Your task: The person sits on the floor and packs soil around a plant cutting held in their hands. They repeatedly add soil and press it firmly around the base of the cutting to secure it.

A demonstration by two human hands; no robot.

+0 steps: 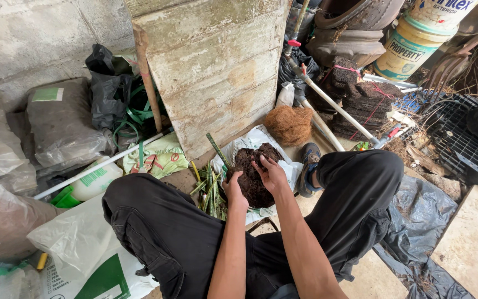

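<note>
Both hands cup one dark fibrous clump [253, 174]: left hand [234, 191] cradles it at 7 o'clock, right hand [270, 173] presses fingers on top at 2. Clump sits over a white plastic bag [250, 141], green cuttings [210, 191] at 9. Shaping step, judging by the grip; next needs even squeezing, or the clump may crumble.

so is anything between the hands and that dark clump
Nothing visible is. Both hands are already on the dark clump: the left hand cups its near left side, and the right hand lies over its top right. It sits over a white bag, with green stalks beside the left hand.
</note>
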